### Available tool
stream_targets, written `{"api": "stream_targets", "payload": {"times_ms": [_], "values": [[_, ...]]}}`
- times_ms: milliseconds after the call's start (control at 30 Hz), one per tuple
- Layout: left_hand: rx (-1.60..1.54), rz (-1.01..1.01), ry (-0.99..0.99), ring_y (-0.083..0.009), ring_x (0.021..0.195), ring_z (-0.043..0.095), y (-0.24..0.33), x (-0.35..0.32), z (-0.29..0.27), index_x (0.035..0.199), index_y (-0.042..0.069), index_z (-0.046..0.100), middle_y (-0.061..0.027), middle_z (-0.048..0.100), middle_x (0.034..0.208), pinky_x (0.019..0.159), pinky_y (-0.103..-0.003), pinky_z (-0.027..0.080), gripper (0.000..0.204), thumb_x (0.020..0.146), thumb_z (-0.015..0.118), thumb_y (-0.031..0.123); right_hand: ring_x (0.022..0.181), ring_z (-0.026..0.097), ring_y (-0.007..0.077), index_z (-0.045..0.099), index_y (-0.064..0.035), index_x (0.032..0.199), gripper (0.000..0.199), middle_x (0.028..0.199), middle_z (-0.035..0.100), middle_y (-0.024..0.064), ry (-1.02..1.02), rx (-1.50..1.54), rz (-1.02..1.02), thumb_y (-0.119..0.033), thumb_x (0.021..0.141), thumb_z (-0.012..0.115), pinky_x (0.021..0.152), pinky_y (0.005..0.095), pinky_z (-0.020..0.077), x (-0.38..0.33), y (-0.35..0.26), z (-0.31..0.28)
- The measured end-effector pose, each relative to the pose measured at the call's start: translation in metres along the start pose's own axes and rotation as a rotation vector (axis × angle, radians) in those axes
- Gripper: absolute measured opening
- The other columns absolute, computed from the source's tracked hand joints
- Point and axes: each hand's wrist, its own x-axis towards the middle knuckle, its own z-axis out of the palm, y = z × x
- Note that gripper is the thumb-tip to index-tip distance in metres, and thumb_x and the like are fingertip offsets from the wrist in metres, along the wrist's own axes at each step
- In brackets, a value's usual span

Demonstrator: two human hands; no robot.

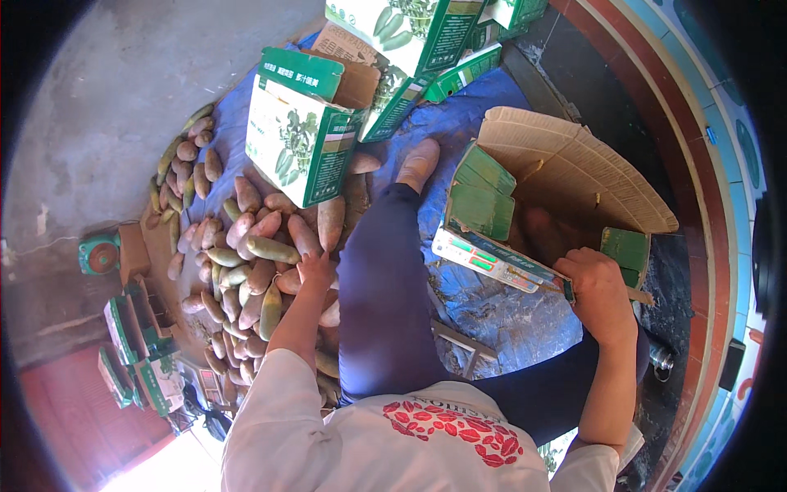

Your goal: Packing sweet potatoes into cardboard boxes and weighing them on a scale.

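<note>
My left hand point(316, 269) reaches into a pile of long reddish-brown and green root vegetables, which look like radishes. Its fingers seem closed around the near end of a reddish root vegetable point(303, 234), though the fingertips are partly hidden. On the right, my right hand point(597, 291) grips the near rim of an open cardboard box point(566, 156) with its fingers curled over the edge. The box's flaps stand spread apart, and reddish shapes lie in shadow inside it.
A green and white box point(283, 148) with an open top stands beyond the pile, near more printed boxes point(402, 41). Blue sheeting point(537, 328) covers the floor under my legs. Flattened green cartons point(135, 336) lie at the left, near a round green device point(100, 256).
</note>
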Motion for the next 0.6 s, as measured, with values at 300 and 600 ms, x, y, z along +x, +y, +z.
{"api": "stream_targets", "payload": {"times_ms": [300,600], "values": [[0.015,0.055,-0.011,-0.0267,0.107,0.053,0.011,0.001,0.042,0.111,0.015,0.051,-0.0088,0.051,0.115,0.083,-0.041,0.048,0.029,0.085,0.054,0.027,0.071,0.055,0.0308,0.055,-0.0051,0.077,0.012,0.070,0.052,0.0112,0.146,-0.023,0.117,-0.005,0.070,0.065,0.064,0.0410,0.0438,-0.004,0.000,0.009],[-0.157,-0.037,-0.096,-0.0291,0.109,0.053,-0.033,-0.033,0.034,0.112,0.010,0.054,-0.0135,0.053,0.116,0.087,-0.042,0.046,0.039,0.082,0.055,0.035,0.067,0.055,0.0294,0.054,-0.0070,0.078,0.016,0.069,0.052,0.0099,0.348,-0.176,0.122,0.002,0.065,0.059,0.060,0.0391,0.0445,-0.005,0.000,0.017]]}}
